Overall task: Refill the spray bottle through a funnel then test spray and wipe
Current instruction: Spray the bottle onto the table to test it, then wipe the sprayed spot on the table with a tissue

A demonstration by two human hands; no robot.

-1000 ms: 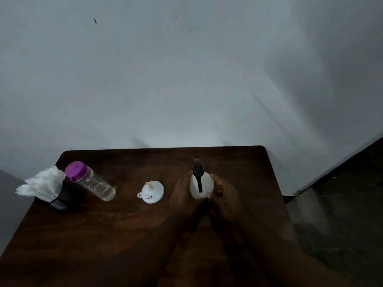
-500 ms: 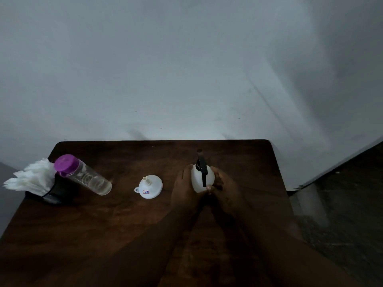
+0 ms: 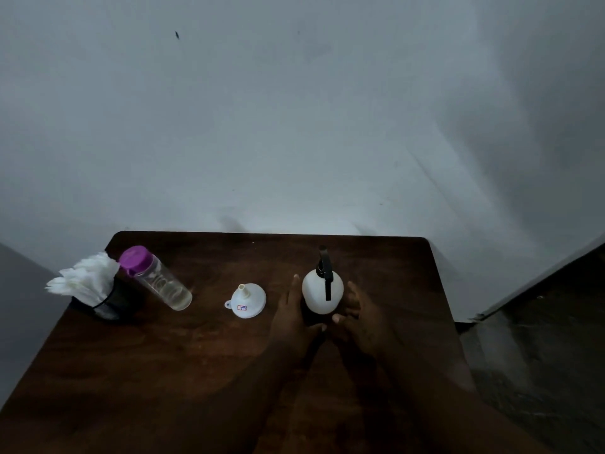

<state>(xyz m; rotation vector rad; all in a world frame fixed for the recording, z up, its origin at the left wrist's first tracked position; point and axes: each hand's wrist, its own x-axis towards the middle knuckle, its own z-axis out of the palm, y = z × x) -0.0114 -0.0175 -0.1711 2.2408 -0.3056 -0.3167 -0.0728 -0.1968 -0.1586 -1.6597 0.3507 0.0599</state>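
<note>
A white spray bottle (image 3: 322,294) with a black sprayer head stands upright on the dark wooden table (image 3: 196,355), right of centre. My left hand (image 3: 291,319) cups its left side, fingers reaching up along it and thumb curled across the base. My right hand (image 3: 358,317) grips its right side, with the fingers bent round it and the thumb in front. A white funnel (image 3: 247,301) lies mouth-down with its spout up, just left of my left hand. Further left, a clear bottle (image 3: 160,285) with a purple cap holds some liquid.
White tissues (image 3: 83,280) stick out of a black holder (image 3: 104,306) at the table's left edge, beside the clear bottle. A pale wall stands behind the table. Dark floor (image 3: 540,355) lies past the table's right edge.
My hands sit lower and looser round the spray bottle, so more of its white body shows. The bottle stays on the same spot; the view has shifted slightly.
</note>
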